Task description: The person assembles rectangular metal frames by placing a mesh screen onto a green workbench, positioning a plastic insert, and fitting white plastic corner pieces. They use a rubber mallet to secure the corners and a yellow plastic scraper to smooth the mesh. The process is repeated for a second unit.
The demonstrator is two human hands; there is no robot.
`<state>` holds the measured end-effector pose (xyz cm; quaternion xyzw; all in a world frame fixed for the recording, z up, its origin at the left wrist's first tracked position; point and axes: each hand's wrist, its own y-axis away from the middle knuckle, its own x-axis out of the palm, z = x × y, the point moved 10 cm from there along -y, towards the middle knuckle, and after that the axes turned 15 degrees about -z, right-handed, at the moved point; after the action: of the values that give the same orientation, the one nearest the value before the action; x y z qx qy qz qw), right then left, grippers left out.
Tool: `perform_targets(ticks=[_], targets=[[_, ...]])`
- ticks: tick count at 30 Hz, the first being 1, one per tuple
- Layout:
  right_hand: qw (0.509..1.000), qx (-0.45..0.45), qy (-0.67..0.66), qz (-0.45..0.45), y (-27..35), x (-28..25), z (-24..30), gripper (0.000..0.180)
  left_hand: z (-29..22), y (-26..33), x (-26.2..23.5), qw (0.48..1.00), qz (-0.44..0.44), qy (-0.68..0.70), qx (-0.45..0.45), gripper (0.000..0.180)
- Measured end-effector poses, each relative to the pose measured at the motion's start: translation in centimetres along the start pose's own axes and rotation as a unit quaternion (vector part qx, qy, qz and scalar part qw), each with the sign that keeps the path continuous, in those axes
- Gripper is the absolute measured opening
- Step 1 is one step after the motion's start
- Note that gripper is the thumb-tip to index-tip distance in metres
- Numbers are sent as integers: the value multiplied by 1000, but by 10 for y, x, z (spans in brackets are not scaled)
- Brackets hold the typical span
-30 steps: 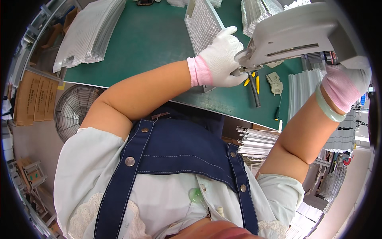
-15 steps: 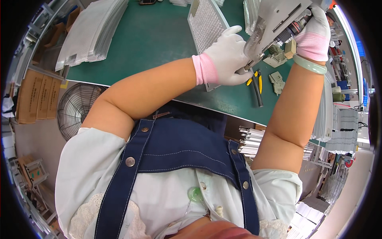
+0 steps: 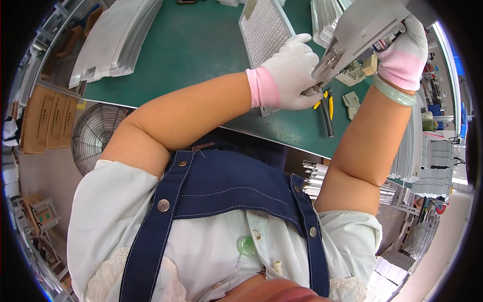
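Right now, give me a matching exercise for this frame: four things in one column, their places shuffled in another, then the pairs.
Things:
1. metal panel
2. mesh filter
3. pliers
4. fan

Places:
A. flat on the green table
B. on the floor left of the table
C. held between left hand and right hand
D. on the table just beyond the left hand

Pairs: 1-C, 2-A, 3-D, 4-B

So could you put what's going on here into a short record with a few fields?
Left hand: white glove, gripping lower end of grey metal panel
Right hand: white glove, holding panel's upper end
Panel: tilted, lifted above green table
Under panel: mesh filter, lying flat
Nearby: yellow-handled pliers
Far left: stack of mesh sheets
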<state>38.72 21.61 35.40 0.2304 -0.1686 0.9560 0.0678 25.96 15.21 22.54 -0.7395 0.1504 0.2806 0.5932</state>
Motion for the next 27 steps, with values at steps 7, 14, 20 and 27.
perform_targets(ticks=[7, 14, 20, 27], targets=[[974, -204, 67, -71, 46, 15, 37, 22, -4, -6, -1, 997, -70, 41, 6, 30], [878, -355, 184, -264, 78, -10, 72, 14, -15, -17, 2, 997, -56, 8, 52, 45], [873, -319, 194, -314, 80, -45, 93, 18, -41, -11, 5, 995, 76, 2, 68, 42], [807, -362, 368, -287, 144, -34, 128, 34, 118, 87, 47, 864, 374, -206, -267, 51]])
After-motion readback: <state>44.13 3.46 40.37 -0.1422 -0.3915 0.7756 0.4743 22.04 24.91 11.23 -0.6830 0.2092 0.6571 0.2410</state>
